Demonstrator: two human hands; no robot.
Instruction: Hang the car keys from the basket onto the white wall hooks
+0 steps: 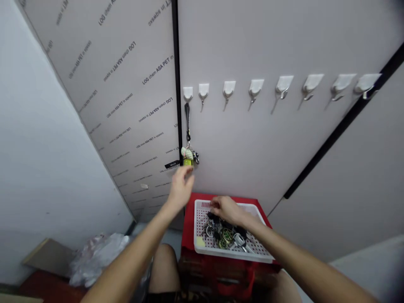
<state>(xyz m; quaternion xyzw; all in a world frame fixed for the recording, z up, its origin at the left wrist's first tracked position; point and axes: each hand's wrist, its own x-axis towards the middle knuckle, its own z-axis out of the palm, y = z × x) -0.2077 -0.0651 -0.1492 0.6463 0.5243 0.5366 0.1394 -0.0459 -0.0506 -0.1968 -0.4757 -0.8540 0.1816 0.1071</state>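
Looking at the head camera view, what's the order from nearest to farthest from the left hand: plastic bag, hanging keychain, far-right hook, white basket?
1. hanging keychain, just above the left hand.
2. white basket, lower right.
3. plastic bag, lower left, on the floor.
4. far-right hook, high on the wall.

Only one view, from the head: it looks forward and slightly down from close behind the left hand (pixel 180 188) and right hand (pixel 226 209), facing the wall (pixel 252 147) beyond them; the hooks (pixel 256 87) slant above the hands.
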